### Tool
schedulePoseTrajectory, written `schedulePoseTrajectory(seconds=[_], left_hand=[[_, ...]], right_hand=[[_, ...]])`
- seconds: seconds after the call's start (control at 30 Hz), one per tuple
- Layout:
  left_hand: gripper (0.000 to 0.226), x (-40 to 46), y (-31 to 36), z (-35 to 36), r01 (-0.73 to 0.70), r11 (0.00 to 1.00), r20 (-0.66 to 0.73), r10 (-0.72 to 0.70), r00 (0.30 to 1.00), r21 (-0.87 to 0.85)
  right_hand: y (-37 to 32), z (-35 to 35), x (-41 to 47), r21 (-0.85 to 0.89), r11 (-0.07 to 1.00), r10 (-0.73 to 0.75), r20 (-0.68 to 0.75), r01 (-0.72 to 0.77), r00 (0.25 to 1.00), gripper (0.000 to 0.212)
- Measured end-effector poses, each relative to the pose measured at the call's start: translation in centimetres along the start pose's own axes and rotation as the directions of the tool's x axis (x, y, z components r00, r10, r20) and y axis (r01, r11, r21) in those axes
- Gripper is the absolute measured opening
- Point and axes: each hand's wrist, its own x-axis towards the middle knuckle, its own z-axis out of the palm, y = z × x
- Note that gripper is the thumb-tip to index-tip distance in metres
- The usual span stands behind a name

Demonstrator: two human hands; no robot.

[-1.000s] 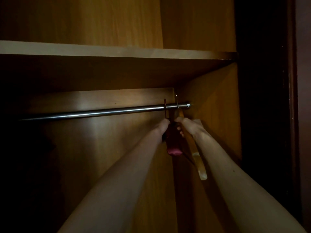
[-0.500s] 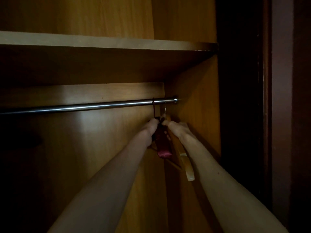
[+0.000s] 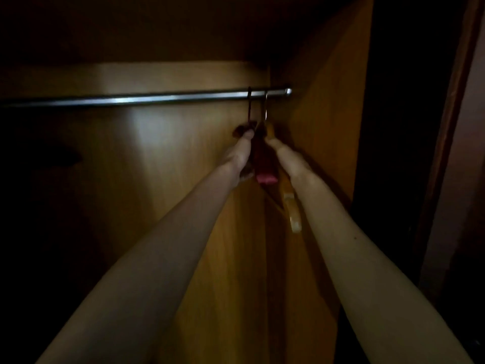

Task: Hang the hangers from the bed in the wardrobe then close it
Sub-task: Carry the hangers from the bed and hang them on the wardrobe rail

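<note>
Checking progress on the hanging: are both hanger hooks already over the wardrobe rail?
Yes: the dark hanger's hook and the wooden hanger's hook both loop over the metal rail near its right end.

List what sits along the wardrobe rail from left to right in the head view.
Bare rail → dark hanger's hook → wooden hanger's metal hook → rail's end cap → wardrobe side panel.

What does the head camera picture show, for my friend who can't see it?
Two bare arms reach into a dim wooden wardrobe, where the left hand and right hand hold a pink hanger and a wooden hanger. Both hooks are over the metal rail, near its right end.
</note>
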Motion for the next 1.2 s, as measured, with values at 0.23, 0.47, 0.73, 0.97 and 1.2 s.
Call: schedulePoseTrajectory(seconds=[0.23,0.47,0.73,0.97,1.2], left_hand=[[0.042,-4.2,-14.2,-1.7,-0.087,0.972,-0.140,0.120,0.983,0.220],[0.018,-11.4,-38.9,-0.6,0.116,0.834,0.189,-0.254,0.949,0.540],[0.023,-26.6,-55.9,4.5,-0.333,0.440,0.547,-0.742,0.387,0.834],[0.023,-39.5,-61.3,8.0,-0.747,0.343,0.500,-0.866,-0.016,0.570],[0.019,-55.4,-61.4,15.5,-0.916,0.363,0.458,-0.852,-0.252,0.171]], right_hand=[[11.4,-0.3,-7.3,0.340,0.940,-0.008,-0.103,0.043,0.995,0.027],[32.8,0.0,-17.2,0.169,0.935,0.338,-0.157,-0.312,0.928,0.033],[53.2,-4.4,-35.7,0.000,0.605,0.741,-0.366,-0.796,0.563,0.020],[61.1,-3.4,-57.4,0.293,0.298,0.843,-0.527,-0.908,0.106,0.033],[61.2,3.8,-72.5,0.754,0.194,0.856,-0.442,-0.628,-0.267,0.027]])
